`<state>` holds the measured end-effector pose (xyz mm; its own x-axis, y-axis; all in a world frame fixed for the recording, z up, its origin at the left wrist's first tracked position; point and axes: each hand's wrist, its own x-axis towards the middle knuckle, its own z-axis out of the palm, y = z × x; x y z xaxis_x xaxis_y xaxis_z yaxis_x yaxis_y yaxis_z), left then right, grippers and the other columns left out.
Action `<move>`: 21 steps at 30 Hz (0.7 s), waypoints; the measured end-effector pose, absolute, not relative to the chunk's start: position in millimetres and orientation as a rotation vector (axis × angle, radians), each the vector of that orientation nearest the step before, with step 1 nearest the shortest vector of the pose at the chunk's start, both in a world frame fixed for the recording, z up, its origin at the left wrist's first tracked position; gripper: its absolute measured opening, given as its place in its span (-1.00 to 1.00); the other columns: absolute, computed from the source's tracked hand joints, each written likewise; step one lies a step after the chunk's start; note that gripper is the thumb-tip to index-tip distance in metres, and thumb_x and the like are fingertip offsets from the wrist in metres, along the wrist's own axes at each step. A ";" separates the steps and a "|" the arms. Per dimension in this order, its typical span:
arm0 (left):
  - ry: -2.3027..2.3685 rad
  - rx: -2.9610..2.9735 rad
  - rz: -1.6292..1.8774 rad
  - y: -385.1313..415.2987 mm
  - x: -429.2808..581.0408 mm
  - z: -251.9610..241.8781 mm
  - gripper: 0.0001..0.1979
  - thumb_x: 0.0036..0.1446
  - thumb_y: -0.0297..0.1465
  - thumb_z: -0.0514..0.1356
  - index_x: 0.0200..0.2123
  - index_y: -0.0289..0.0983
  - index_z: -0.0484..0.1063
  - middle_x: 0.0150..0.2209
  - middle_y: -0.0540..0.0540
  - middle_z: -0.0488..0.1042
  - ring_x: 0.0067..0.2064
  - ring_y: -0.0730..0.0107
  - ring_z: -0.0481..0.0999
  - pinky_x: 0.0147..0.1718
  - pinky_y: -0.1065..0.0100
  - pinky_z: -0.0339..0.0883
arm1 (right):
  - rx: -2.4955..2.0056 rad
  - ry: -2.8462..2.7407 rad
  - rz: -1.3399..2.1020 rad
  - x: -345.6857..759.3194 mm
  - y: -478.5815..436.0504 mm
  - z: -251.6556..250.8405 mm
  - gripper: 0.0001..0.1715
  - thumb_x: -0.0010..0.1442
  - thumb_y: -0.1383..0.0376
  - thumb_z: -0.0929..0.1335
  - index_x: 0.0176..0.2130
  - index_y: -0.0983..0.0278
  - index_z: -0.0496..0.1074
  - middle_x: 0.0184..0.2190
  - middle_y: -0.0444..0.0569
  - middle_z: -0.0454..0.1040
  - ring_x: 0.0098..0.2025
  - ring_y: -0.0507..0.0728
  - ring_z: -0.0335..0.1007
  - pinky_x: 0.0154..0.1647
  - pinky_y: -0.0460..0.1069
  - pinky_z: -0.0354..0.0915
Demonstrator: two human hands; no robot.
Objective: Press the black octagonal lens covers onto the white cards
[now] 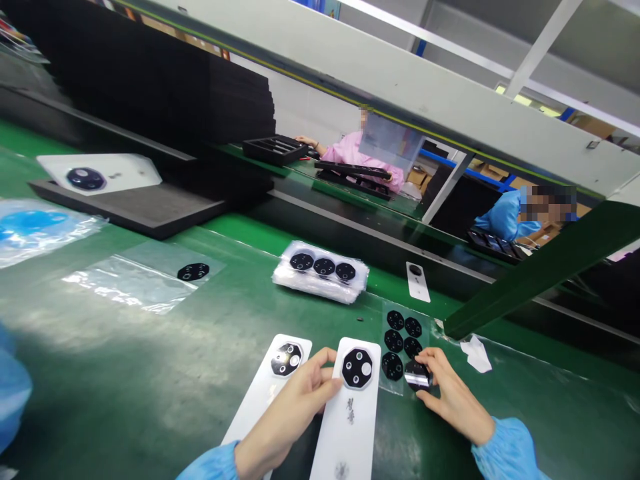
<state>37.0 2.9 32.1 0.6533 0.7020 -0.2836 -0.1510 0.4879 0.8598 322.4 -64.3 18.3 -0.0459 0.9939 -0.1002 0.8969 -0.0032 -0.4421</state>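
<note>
Between thumb and fingers, my left hand (313,390) holds the edge of a white panel (350,420) with a black octagonal camera plate at its top. Another white panel (255,400) with a similar plate lies to the left, partly behind that hand. My right hand (447,390) pinches a black disc (418,376) that shows a bright reflection, at the lower right of a clear sheet (388,388) bearing several black octagonal pieces.
Behind the hands lies a stack of clear sheets (320,288). Clear bags (135,280) and a dark foam tray (170,217) are at left. A green post (540,273) slants at right, near white paper (477,353). Two people sit across the conveyor.
</note>
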 end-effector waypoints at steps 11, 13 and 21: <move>0.685 0.908 0.561 2.4 36.3 40.0 -0.69 0.01 -0.18 0.24 -0.30 -0.23 0.23 -0.46 0.01 0.55 -0.43 0.34 0.53 -0.43 0.41 0.28 | -1.902 -2.042 0.408 315.9 -69.5 24.5 -0.54 0.03 0.45 0.26 -0.05 0.19 0.15 -0.16 -0.02 0.19 -0.11 0.16 0.26 -0.09 0.09 0.29; 0.685 0.901 0.563 2.2 36.5 41.0 -0.71 0.03 -0.20 0.24 -0.30 -0.23 0.23 -0.46 0.01 0.55 -0.42 0.36 0.52 -0.42 0.41 0.28 | -1.888 -2.024 0.412 313.8 -70.3 26.2 -0.54 0.00 0.47 0.26 -0.07 0.20 0.16 -0.17 -0.02 0.19 -0.10 0.16 0.25 -0.06 0.09 0.28; 0.683 0.893 0.542 2.7 38.3 43.0 -0.69 0.01 -0.20 0.26 -0.30 -0.23 0.24 -0.48 0.03 0.55 -0.43 0.37 0.52 -0.41 0.42 0.29 | -1.884 -1.909 0.500 299.5 -76.6 45.9 -0.52 0.00 0.44 0.28 -0.06 0.18 0.19 -0.13 -0.03 0.17 -0.10 0.14 0.27 -0.04 0.05 0.29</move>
<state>38.3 2.7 43.0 0.6665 0.6796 -0.3065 -0.1446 0.5212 0.8411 299.5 -76.6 45.9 -0.0023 0.9993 0.0384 0.8520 0.0220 -0.5230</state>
